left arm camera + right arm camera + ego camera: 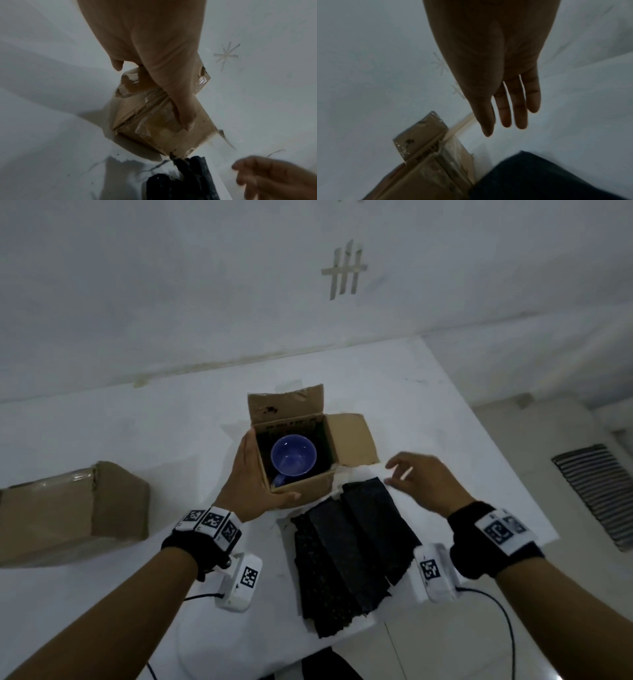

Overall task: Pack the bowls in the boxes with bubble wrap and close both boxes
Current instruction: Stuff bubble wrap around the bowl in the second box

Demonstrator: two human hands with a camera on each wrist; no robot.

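Observation:
A blue bowl sits upright inside a small open cardboard box at the table's middle, its far and right flaps standing open. My left hand grips the box's near-left corner, fingers along the left wall and thumb across the front face. Black bubble wrap sheets lie overlapped just in front of the box. My right hand hovers above the wrap's far end, fingers relaxed and holding nothing. The wrap lies below that hand.
A larger taped cardboard box lies on the white table at the left. The table's right edge runs close to my right hand, with a floor vent beyond. Wrist-camera cables trail near the front edge.

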